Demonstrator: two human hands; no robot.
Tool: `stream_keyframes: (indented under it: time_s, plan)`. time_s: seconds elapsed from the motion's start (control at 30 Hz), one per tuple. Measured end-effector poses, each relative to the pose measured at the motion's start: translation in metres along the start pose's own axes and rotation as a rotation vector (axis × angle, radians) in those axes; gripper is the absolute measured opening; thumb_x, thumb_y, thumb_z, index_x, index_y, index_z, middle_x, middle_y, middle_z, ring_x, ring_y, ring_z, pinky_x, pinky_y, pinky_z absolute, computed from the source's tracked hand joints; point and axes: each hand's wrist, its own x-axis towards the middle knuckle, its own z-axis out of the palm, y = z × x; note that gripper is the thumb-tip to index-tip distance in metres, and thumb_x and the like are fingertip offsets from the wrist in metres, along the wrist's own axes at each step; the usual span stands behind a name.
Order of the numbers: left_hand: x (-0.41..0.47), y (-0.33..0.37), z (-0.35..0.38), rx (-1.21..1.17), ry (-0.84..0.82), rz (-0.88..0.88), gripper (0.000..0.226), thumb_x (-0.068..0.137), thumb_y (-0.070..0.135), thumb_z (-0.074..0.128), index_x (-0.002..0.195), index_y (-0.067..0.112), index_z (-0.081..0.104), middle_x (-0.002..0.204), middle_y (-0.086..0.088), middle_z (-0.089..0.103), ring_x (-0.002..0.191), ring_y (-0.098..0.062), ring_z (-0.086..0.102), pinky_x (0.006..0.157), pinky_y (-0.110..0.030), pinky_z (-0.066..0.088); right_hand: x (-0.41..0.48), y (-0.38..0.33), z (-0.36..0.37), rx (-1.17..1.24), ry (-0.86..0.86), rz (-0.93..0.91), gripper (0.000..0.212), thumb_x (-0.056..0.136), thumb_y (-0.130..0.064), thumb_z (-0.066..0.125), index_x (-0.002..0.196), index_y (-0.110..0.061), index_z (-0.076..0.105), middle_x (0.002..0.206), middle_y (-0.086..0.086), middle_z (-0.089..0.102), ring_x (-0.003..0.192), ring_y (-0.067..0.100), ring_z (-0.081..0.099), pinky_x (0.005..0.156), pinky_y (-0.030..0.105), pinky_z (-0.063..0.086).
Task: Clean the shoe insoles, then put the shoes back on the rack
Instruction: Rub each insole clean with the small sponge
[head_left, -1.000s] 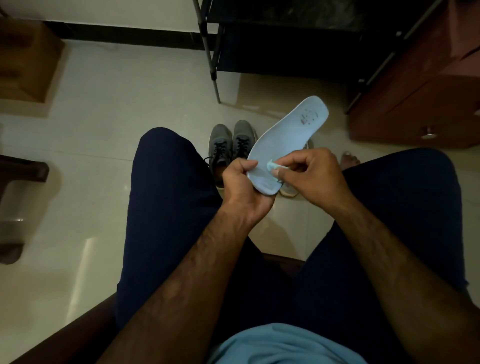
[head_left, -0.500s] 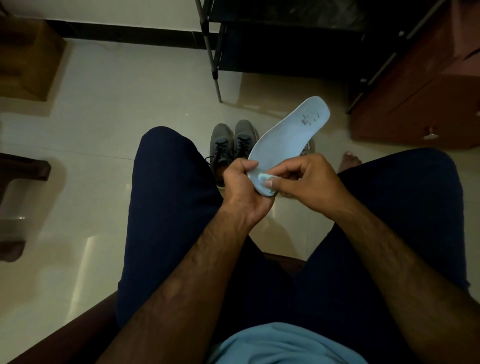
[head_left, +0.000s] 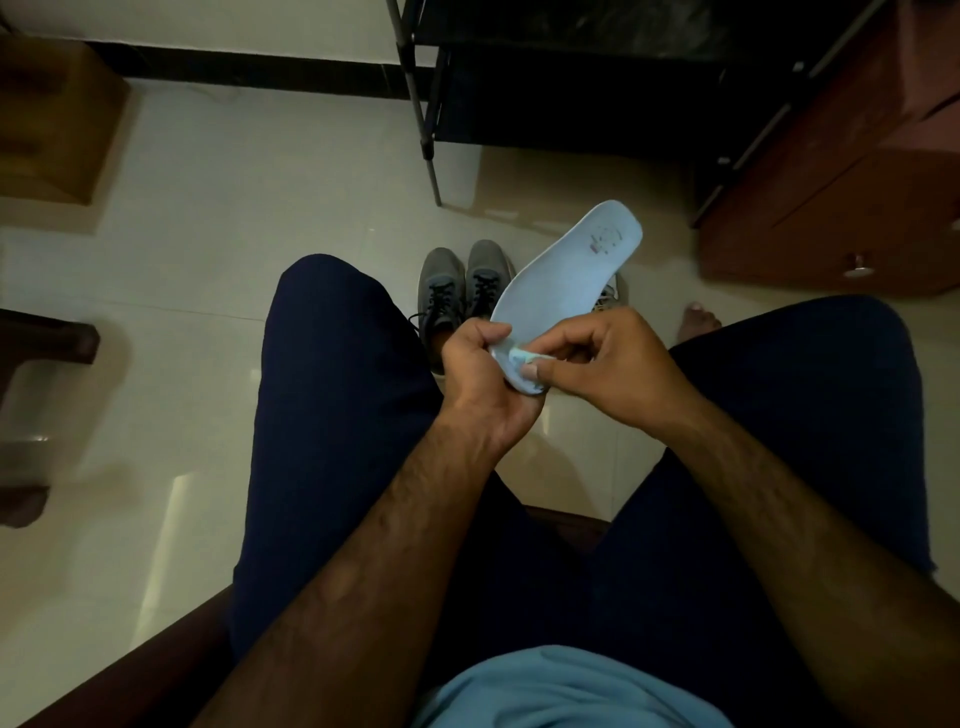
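Grips were both closed: above the grey shoes (head_left: 460, 291) on the floor (head_left: 208, 234), the left hand (head_left: 485, 387) clamped the pale insole (head_left: 563, 275) by its near end and the right hand (head_left: 615, 366) pinched a small wad (head_left: 519, 357) against it. Light and bendy by its look, the insole probably needed support close behind the rubbing.

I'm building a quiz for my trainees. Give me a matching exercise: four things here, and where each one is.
Things: 1 insole; 2 grey shoes; 3 small wipe; 4 rack.
Places: A side by side on the floor; B pinched by the right hand; C gripped by the left hand; D beside the brown cabinet.
Pairs: 1-C; 2-A; 3-B; 4-D.
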Motion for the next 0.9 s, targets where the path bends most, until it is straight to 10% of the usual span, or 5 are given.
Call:
stream_keyframes:
  time_s: [0.73,0.9]
  plan:
    - [-0.002,0.001,0.005,-0.003,0.001,0.111,0.054,0.075,0.014,0.043,0.123,-0.003,0.06,0.122,-0.024,0.063,0.115,-0.043,0.058,0.113,-0.051,0.043,0.001,0.006,-0.013,-0.072,0.149,0.093,0.009,0.083,-0.025,0.087,0.09,-0.027,0.083,0.079,-0.009,0.078,0.073,0.012,0.074,0.075,0.039,0.064]
    - [-0.004,0.001,0.004,0.012,0.017,0.113,0.049,0.072,0.015,0.045,0.115,-0.003,0.062,0.109,-0.022,0.067,0.107,-0.042,0.061,0.111,-0.052,0.045,-0.006,-0.001,-0.013,-0.002,-0.084,0.069,0.009,0.085,-0.018,0.085,0.093,-0.017,0.083,0.081,-0.003,0.079,0.075,0.012,0.074,0.073,0.027,0.061]
